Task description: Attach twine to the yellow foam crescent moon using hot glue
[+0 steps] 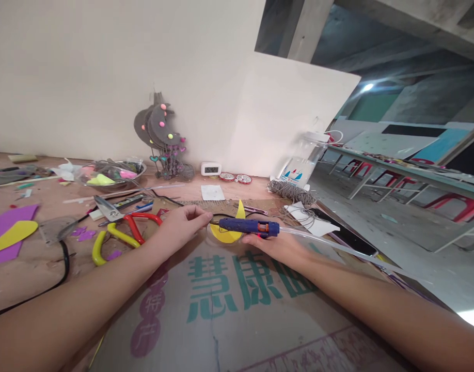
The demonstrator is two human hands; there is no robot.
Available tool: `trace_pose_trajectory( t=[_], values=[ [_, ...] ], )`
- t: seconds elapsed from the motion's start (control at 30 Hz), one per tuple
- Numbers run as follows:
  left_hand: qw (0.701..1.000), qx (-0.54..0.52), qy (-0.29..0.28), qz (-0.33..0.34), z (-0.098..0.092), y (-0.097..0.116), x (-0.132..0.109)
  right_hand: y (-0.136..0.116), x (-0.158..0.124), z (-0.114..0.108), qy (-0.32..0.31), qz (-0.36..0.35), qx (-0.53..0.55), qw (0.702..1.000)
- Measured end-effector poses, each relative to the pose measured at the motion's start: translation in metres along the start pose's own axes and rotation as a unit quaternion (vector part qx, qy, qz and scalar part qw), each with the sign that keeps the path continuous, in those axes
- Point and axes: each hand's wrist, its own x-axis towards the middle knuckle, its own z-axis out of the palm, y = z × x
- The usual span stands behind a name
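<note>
My right hand is closed around a blue hot glue gun, held level with its nozzle pointing left. A clear glue stick runs out of its back end. Just below the gun lies a yellow crescent-shaped piece, partly hidden by the gun, with one tip showing above it. My left hand is pinched at the crescent's left side, close to the nozzle; what its fingertips hold is too small to make out. Beneath both hands is a printed cardboard sheet.
Scissors with red handles and yellow-handled pliers lie left of my left arm. Purple foam sheet is farther left. At the back stand a grey moon decoration, a small digital clock, grey yarn and a plastic jar.
</note>
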Motion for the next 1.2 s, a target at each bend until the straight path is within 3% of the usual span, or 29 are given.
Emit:
trace_pose_trajectory(
  t=[0.53,1.2],
  values=[
    [1.0,0.013,-0.002,0.008,-0.001,-0.003,0.001,-0.01,0.001,0.003,0.013,0.003,0.009,1.0],
    [1.0,0.014,-0.008,0.02,-0.001,-0.006,0.002,-0.004,0.0,0.002,0.015,0.015,-0.008,1.0]
  ],
)
